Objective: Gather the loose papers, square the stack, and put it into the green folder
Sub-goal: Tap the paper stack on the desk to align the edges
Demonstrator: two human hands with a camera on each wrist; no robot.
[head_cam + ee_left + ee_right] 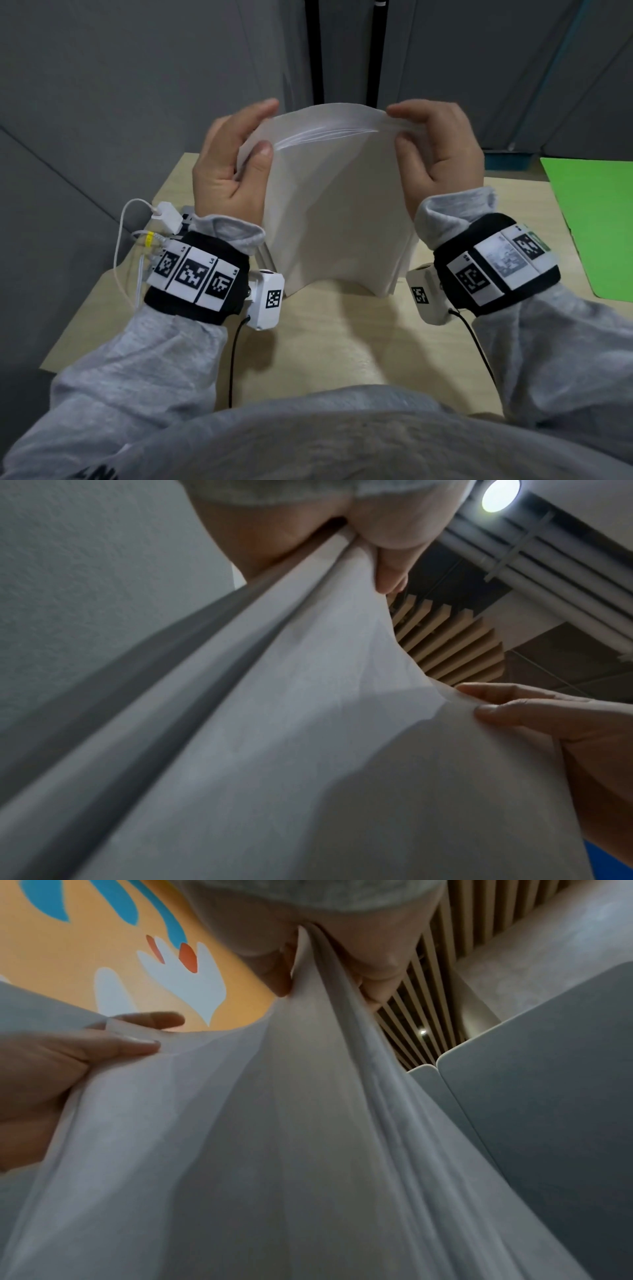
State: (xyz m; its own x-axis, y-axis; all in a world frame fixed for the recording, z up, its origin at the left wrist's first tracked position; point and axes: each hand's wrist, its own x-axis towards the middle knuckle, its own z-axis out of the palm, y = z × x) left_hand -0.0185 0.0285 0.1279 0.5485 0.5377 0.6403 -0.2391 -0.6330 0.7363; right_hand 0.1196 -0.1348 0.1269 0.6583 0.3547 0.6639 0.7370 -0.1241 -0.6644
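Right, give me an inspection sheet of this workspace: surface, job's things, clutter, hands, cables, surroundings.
Surface: light wooden table, partly shadowed near the person.
Job's things: paper stack held upright, bowed, bottom edge on the table, sheets not yet even at the top; green folder lies flat at the right, apart from the stack.
Clutter: white adapter block at the left table edge.
Hands: left hand grips the stack's upper left corner; right hand pinches its upper right corner.
Cables: white cables loop off the left edge; black leads run from the wrist cameras.
Surroundings: grey partition panels behind; round ceiling light overhead.
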